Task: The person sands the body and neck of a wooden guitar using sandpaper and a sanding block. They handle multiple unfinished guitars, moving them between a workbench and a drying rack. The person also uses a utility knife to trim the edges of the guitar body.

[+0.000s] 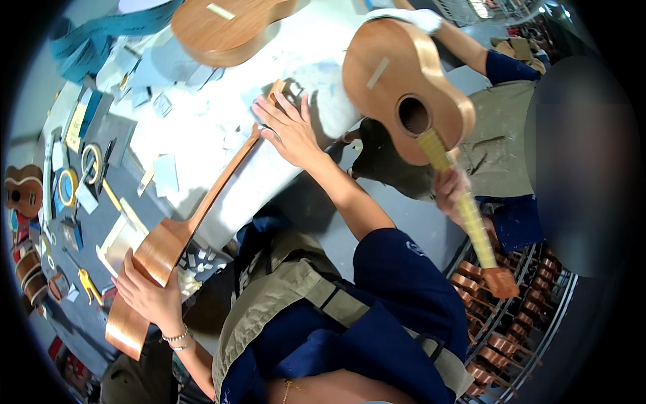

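Note:
A wooden ukulele (157, 252) lies on its side along the left of the worktable, its slim neck running up toward the middle. My left hand (145, 289) grips the body near the lower left, fingers curved over the wood. My right hand (286, 131) is stretched out with fingers apart at the headstock end (277, 87), partly covering it; whether it presses on the wood is unclear. To my right, a co-worker holds a second ukulele (377, 94) with a sound hole and yellow-taped fretboard, one gloved hand (404, 20) on its body, a bare hand (451, 188) on its neck.
Another ukulele body (229, 34) lies on the white table cover (222, 94). Tape rolls (67, 188), sanding pads, scraps and a yellow cutter (89, 286) crowd the left. The co-worker (498, 135) stands close right, above racks of wooden parts (505, 343). A wire basket (491, 10) is at top right.

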Demonstrator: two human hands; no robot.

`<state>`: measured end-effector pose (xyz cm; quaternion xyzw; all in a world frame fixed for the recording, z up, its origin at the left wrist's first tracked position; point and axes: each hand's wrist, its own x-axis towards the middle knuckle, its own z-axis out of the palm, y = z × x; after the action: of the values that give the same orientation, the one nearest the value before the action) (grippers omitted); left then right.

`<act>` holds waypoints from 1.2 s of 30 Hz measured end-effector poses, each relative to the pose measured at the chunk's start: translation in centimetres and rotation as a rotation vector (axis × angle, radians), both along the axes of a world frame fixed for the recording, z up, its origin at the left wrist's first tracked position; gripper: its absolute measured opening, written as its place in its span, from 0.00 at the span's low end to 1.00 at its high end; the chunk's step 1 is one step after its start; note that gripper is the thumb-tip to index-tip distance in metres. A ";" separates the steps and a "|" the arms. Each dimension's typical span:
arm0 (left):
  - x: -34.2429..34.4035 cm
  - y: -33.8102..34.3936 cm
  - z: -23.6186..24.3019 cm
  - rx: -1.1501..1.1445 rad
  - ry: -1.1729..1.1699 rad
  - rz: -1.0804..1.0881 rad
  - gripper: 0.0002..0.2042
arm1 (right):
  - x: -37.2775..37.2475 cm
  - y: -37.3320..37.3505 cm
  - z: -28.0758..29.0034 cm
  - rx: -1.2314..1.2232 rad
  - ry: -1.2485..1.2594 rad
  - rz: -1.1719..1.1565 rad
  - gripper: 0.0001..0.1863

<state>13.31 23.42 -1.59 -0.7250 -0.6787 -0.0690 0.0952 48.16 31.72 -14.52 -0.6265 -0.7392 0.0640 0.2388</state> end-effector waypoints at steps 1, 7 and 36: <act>0.3 -0.2 0.0 0.004 -0.009 0.006 0.42 | 1.0 0.8 0.3 0.000 -0.008 -0.022 0.22; 0.5 -0.7 0.1 0.020 -0.011 0.010 0.42 | 0.7 1.0 -0.7 0.054 -0.030 -0.091 0.24; 5.2 -4.8 -5.7 -0.443 0.076 0.083 0.34 | -0.5 1.0 -2.2 -0.029 -0.425 -0.374 0.36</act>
<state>18.46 18.66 -7.32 -0.7017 -0.7024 0.1131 -0.0382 47.64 32.70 -16.74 -0.7546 -0.6434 -0.1032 0.0771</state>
